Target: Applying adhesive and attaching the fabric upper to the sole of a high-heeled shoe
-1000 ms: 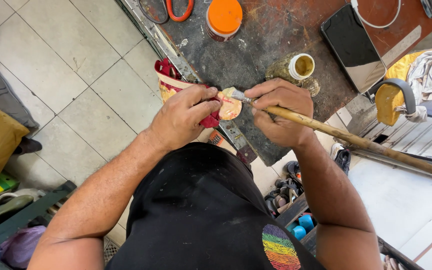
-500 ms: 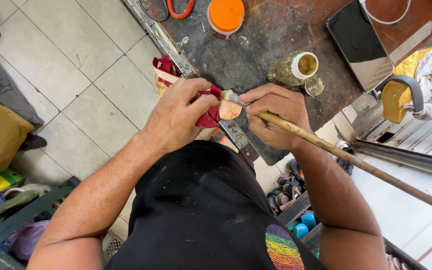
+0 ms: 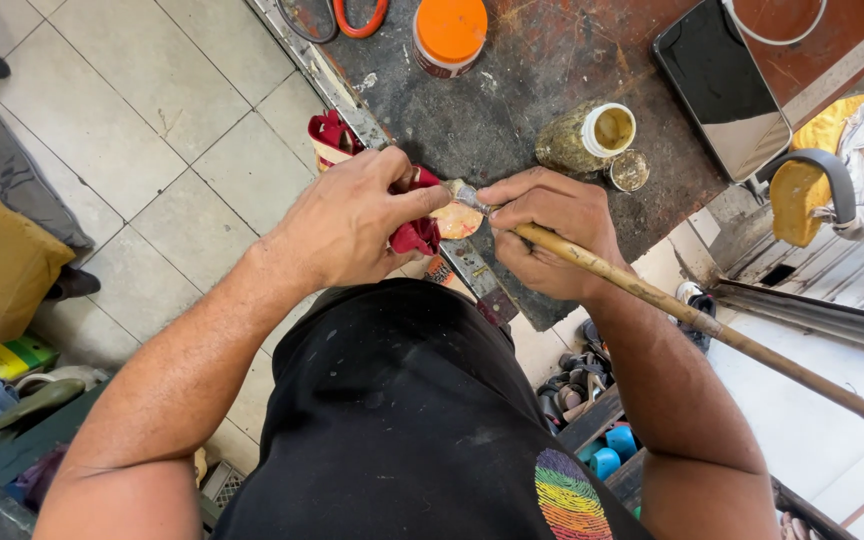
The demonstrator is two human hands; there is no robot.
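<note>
So my left hand (image 3: 352, 225) has its fingers clamped on a red shoe piece (image 3: 417, 235) with a tan sole patch (image 3: 457, 220), right at the bench (image 3: 512, 130) edge. My right hand (image 3: 552, 235) is pinching a long wooden-handled brush (image 3: 692, 320), tip touching the patch. Further back: open glue jar (image 3: 587, 135), orange-lidded tub (image 3: 449, 35), dark tablet (image 3: 722, 85)

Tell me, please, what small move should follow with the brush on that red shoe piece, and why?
Probably draw the long-handled brush across the tan patch: the right hand holds its tip there, the left hand steadies the red piece, and the open glue jar stands close by.
</note>
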